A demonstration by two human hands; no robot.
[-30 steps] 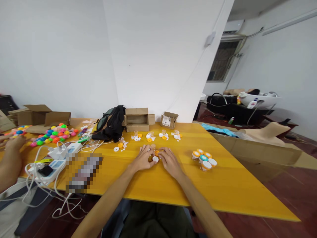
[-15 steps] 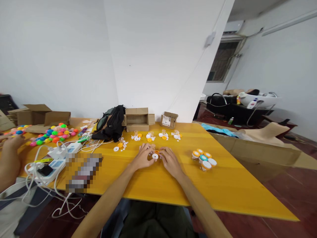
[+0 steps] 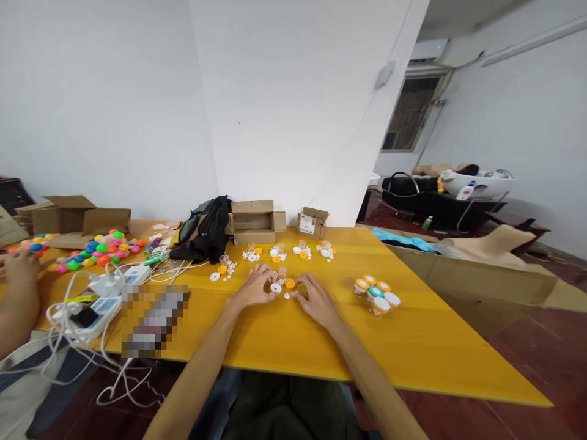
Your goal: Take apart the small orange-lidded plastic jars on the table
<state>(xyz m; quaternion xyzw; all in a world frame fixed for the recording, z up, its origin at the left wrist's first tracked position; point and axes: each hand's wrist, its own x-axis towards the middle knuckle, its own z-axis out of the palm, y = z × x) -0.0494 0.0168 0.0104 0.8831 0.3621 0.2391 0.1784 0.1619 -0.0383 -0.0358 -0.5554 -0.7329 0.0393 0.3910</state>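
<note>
My left hand [image 3: 254, 288] is curled over a small group of parts at the middle of the table, its thumb and fingers at a white disc [image 3: 276, 288] with a centre hole. An orange ring-shaped cap [image 3: 290, 283] lies just right of the disc, and behind it is a small clear cup [image 3: 283, 271]. Small white wheel-like pieces lie partly hidden beside my left fingers. My right hand [image 3: 318, 300] rests right of the cap, fingers and thumb apart, holding nothing visible. Close to its thumb tip sits a tiny white piece [image 3: 287, 296].
Finished-looking lidded jars [image 3: 376, 293] stand clustered at right. Similar part groups [image 3: 277, 252] line the back, before open cardboard boxes [image 3: 253, 223] and a black bag [image 3: 206, 229]. At left are colourful balls [image 3: 103, 247], a power strip [image 3: 103, 305], cables, and another person's hand [image 3: 21, 269].
My left hand has shifted left along with the white disc, uncovering the orange cap and the tiny white piece. My right hand has barely moved and its fingers remain apart.
</note>
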